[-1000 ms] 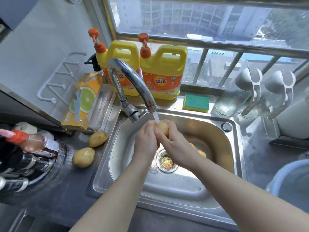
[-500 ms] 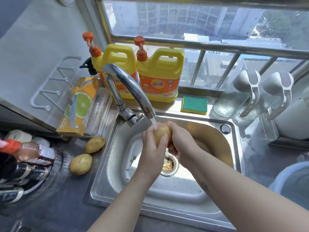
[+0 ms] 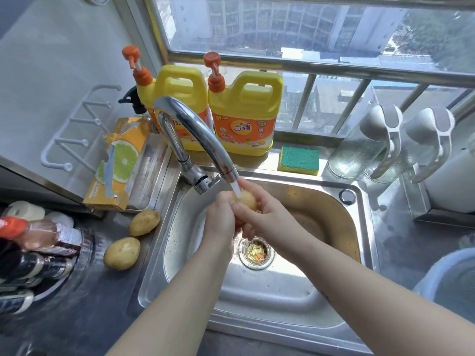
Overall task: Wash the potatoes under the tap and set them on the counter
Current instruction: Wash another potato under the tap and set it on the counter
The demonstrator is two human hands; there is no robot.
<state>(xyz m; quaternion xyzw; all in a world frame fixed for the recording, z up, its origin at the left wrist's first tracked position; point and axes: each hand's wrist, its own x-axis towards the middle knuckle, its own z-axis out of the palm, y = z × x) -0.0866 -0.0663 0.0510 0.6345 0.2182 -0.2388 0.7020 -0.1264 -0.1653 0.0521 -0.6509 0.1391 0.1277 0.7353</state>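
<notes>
Head view: a potato (image 3: 248,200), half hidden, sits under the tap (image 3: 195,134) stream above the sink (image 3: 365,227). The left hand (image 3: 221,222) and right hand (image 3: 267,217) curl their fingers round it. Two other potatoes (image 3: 144,222) (image 3: 121,253) lie on the desk (image 3: 77,317).

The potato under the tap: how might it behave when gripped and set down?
Probably slippery: water runs over the potato. Likely stiff: undented between left hand and right hand. Rounded, so may roll on the counter.
</notes>
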